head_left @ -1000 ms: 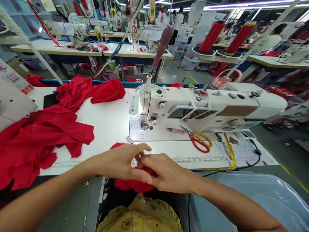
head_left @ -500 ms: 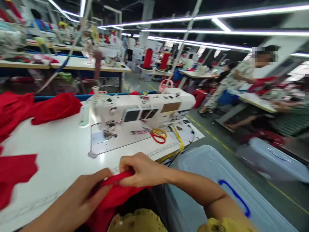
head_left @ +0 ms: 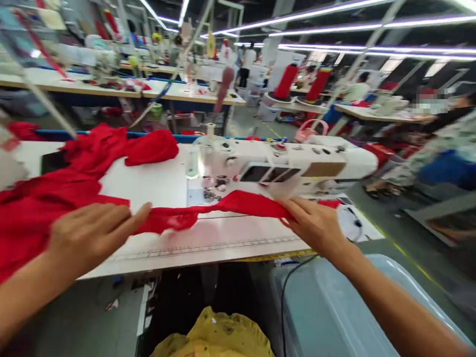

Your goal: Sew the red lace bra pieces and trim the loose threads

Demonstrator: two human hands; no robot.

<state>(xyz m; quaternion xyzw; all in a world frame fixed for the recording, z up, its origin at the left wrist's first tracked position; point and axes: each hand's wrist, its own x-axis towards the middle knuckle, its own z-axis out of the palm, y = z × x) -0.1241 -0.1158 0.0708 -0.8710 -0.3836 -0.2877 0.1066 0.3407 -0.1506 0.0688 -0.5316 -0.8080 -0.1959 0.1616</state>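
A strip of red fabric point(head_left: 245, 204) stretches between my two hands, just in front of the white sewing machine point(head_left: 282, 158). My left hand point(head_left: 94, 230) is closed on its left end, thumb pointing along the cloth. Its fingertips are partly hidden. At the other end, my right hand point(head_left: 316, 218) pinches the fabric, with the palm turned down. The strip hangs over the white sewing table point(head_left: 219, 238) and hides part of the machine's bed. Beside my left hand lies a heap of red cloth point(head_left: 67, 193).
A translucent lidded bin point(head_left: 334, 302) stands at the right below the table, with a dark cable point(head_left: 284, 302) running down beside it. Large red thread cones point(head_left: 286, 82) stand behind the machine. Other people sit at work tables farther back on the right.
My hands have moved apart and up over the table, drawing the bunched red fabric out into a long strip. The view has turned to the left.
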